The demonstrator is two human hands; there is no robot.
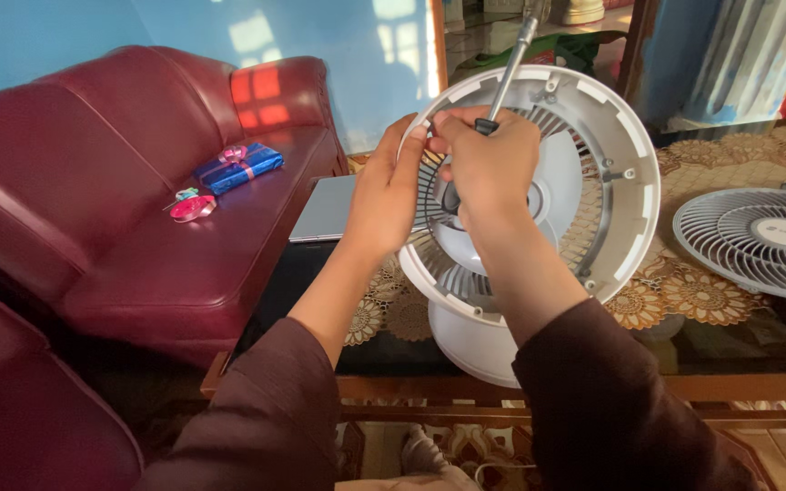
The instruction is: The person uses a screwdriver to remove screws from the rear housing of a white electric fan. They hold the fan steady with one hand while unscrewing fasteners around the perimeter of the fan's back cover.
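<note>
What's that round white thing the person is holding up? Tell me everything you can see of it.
It is a white plastic fan body: a round rear housing with a deep rim, grey grille ribs and a pale hub, tilted up on its stand over the glass-topped table. The left hand steadies its rim; the right hand holds a screwdriver against it.

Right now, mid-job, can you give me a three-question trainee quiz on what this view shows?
1. True or false: the right hand grips a screwdriver.
2. Which lies on the table at the right? A) a grey fan grille B) a hammer C) a cup
3. Fill in: the left hand steadies the rim of the white ____.

Key: 1 true; 2 A, the fan grille; 3 fan housing.
</note>
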